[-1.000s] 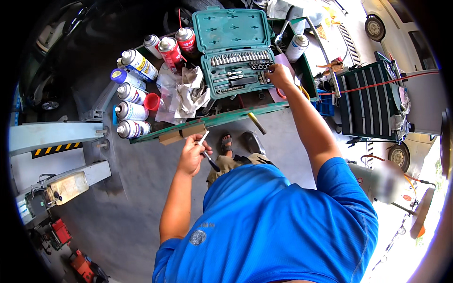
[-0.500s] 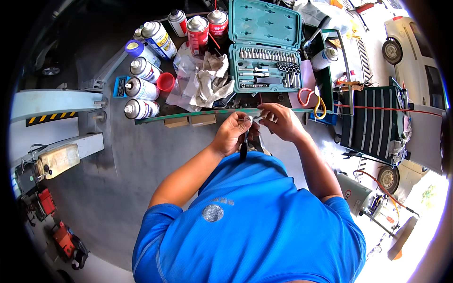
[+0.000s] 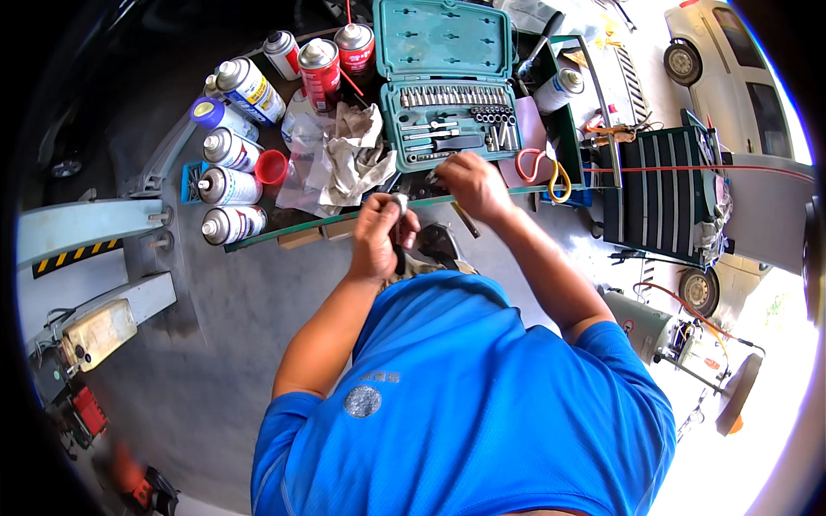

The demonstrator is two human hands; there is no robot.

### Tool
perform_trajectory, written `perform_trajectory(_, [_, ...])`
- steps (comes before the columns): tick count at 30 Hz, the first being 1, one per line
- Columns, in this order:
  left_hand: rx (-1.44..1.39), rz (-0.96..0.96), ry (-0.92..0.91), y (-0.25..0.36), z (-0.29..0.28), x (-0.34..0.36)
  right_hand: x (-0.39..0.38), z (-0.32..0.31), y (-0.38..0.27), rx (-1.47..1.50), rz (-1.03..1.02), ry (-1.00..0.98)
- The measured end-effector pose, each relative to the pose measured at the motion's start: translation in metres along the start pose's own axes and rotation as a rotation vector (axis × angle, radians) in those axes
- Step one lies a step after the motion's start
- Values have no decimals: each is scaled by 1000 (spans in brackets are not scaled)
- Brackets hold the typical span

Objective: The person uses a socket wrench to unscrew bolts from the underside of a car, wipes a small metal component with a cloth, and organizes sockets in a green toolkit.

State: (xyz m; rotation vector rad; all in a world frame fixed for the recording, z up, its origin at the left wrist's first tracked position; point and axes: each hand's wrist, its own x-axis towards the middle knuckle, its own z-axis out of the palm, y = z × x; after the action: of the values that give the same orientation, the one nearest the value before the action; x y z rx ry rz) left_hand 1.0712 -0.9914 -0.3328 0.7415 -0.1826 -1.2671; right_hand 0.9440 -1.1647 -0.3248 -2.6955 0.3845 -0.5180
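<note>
My left hand [image 3: 372,245] is closed around a ratchet wrench [image 3: 399,201], just short of the bench's front edge. The wrench's round metal head stands up past my thumb, and its dark handle runs down through my fist. My right hand [image 3: 476,187] is over the bench edge, below the socket set case [image 3: 443,142]. Its fingers are bent and pressed together; whatever they pinch is too small to make out. The green case lies open, with rows of bits, sockets and drive tools in its lower half.
Left of the case lie a crumpled cloth [image 3: 353,155] and a red cup [image 3: 271,167]. Several spray cans [image 3: 231,187] line the bench's left side. Scissors with red and yellow handles [image 3: 559,182] lie at the right. A drawer cabinet [image 3: 658,189] stands beyond.
My right hand has left the wrench and moved up and over the bench edge toward the case. My left hand keeps the wrench, now tilted differently. The whole view has shifted slightly.
</note>
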Motion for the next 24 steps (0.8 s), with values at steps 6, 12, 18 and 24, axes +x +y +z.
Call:
perform_trajectory(6, [366, 129, 67, 27, -20, 0, -13, 3, 82, 792, 1178, 505])
perform_trajectory(12, [414, 38, 64, 16, -17, 7, 3, 8, 91, 1168, 1338, 464])
perform_trajectory(18, [517, 26, 55, 8, 1, 17, -7, 13, 93, 1066, 1222, 462])
perform_trajectory(24, [966, 229, -73, 9, 19, 57, -20, 23, 103, 453, 1000, 317])
